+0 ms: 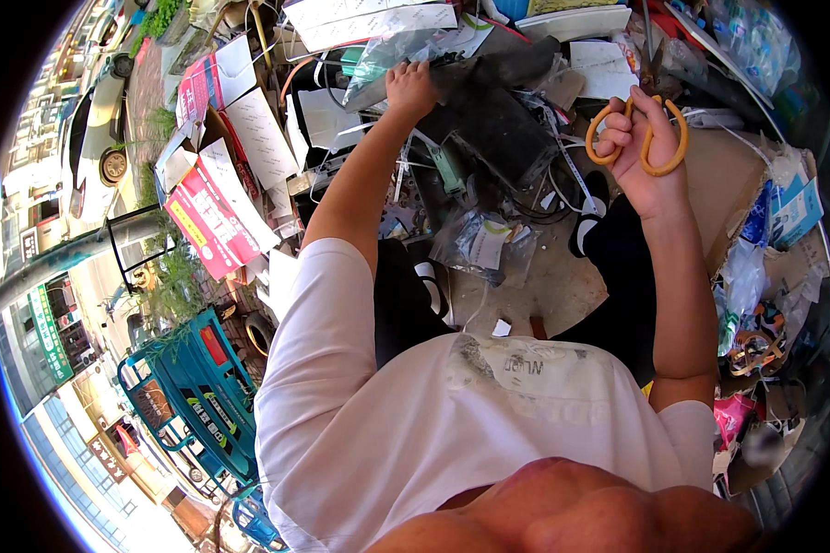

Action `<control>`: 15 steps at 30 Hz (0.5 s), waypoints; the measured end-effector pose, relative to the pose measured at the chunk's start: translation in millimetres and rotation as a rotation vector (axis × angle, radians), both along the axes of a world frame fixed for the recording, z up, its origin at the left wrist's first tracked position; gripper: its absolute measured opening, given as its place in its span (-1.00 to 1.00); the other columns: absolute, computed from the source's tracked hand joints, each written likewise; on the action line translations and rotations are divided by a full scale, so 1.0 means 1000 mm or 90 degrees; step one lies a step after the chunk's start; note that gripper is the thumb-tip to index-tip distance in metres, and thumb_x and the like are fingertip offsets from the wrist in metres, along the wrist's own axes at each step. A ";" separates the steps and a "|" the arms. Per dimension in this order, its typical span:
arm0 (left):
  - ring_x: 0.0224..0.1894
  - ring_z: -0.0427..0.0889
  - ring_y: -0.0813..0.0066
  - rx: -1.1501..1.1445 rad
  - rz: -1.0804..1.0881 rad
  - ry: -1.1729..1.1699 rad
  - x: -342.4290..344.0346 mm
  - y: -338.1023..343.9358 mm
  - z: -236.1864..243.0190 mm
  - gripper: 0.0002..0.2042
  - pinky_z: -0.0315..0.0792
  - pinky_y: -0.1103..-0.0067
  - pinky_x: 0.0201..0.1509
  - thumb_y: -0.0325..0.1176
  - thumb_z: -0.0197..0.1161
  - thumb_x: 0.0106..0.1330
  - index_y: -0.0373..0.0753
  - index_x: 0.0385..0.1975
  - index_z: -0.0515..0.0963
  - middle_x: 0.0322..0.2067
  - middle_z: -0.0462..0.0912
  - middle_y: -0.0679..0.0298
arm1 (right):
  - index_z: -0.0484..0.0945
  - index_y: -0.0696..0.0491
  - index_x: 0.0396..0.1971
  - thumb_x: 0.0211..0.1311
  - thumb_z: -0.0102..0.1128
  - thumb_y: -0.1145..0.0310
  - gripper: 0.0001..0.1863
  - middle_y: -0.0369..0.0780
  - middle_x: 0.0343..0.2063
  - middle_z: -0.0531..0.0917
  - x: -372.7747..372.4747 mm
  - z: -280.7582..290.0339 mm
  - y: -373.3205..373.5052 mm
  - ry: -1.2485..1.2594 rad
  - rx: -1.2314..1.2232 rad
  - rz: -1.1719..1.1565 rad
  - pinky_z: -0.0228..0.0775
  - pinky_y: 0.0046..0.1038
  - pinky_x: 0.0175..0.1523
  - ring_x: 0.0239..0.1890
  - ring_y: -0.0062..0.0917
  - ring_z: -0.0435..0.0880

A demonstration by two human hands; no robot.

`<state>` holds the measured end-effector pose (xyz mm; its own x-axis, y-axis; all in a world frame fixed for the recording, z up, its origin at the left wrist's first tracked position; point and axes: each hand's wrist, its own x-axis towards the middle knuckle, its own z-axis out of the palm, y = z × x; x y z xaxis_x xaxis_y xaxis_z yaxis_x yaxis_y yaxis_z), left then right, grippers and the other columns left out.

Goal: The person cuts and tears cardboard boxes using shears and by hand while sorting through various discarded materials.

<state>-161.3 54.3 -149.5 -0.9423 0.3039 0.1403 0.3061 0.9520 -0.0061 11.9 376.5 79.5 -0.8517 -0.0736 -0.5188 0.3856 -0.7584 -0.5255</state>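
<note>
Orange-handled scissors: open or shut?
Handles spread: the scissors show two loops standing apart in the right hand. Whether the blades are open, cannot tell.

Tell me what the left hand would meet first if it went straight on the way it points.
The left hand would likely meet the clear plastic bag just ahead, with a white carton beyond; depth is unclear, so it may be touching the bag now.
</note>
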 end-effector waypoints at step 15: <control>-0.15 0.58 0.06 0.016 -0.079 -0.002 0.016 -0.025 0.120 -0.76 0.40 0.17 -0.03 -0.25 0.31 0.08 -0.16 -0.27 0.61 -0.26 0.62 0.11 | 0.45 0.17 -0.16 0.34 0.18 0.25 -0.71 -0.37 -0.50 0.42 0.008 -0.002 0.013 0.041 -0.070 0.071 0.28 -0.64 -0.29 -0.50 -0.73 0.38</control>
<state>-145.4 29.6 -29.1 -0.8983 0.4142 0.1467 0.4211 0.9068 0.0185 19.7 390.0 77.1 -0.8660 -0.2230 -0.4476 0.4391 -0.7673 -0.4674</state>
